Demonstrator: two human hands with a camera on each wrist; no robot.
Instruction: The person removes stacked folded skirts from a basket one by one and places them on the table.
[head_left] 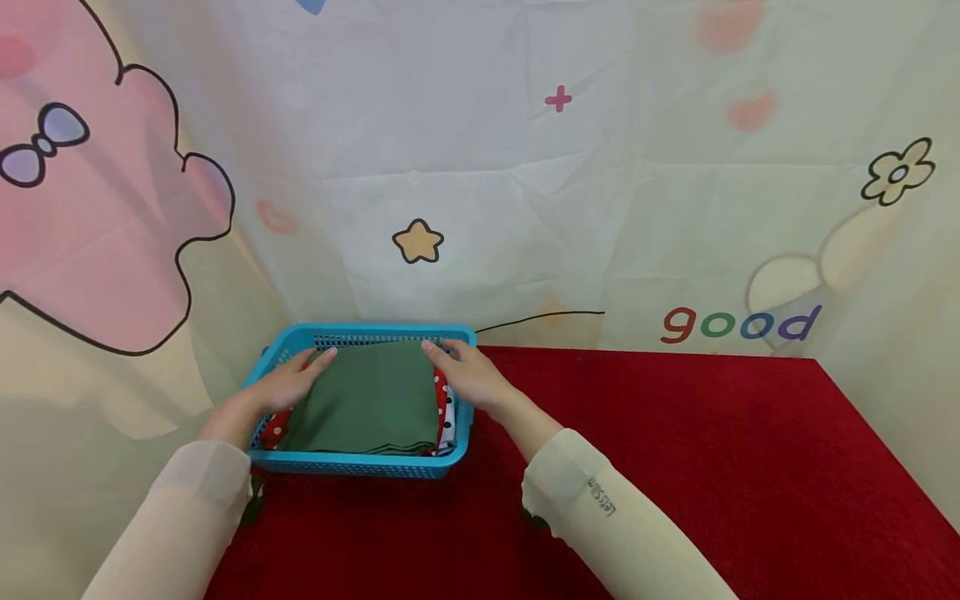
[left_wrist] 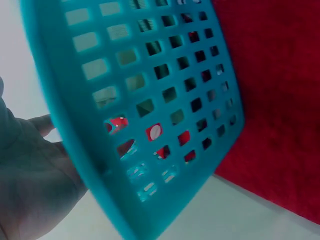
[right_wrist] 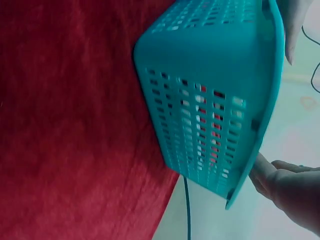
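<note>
A folded green cloth (head_left: 363, 400) lies on top inside a blue plastic basket (head_left: 352, 468). Red cloth with white dots (head_left: 276, 427) shows under its left edge; at its right edge peek red dotted cloth and white cloth with dark dots (head_left: 448, 421). My left hand (head_left: 283, 390) reaches over the basket's left rim, thumb extended at the cloth's upper left corner. Over the right rim comes my right hand (head_left: 474, 377), its thumb at the upper right corner. In the wrist views, the left hand (left_wrist: 37, 175) and right hand (right_wrist: 287, 187) appear beyond the rim, fingers partly hidden by the basket.
The basket stands at the back left of a red-covered table (head_left: 675, 467). Behind it hangs a pale printed curtain (head_left: 480, 208) with a star and the word "good". A dark cord (right_wrist: 187, 205) runs beside the basket in the right wrist view.
</note>
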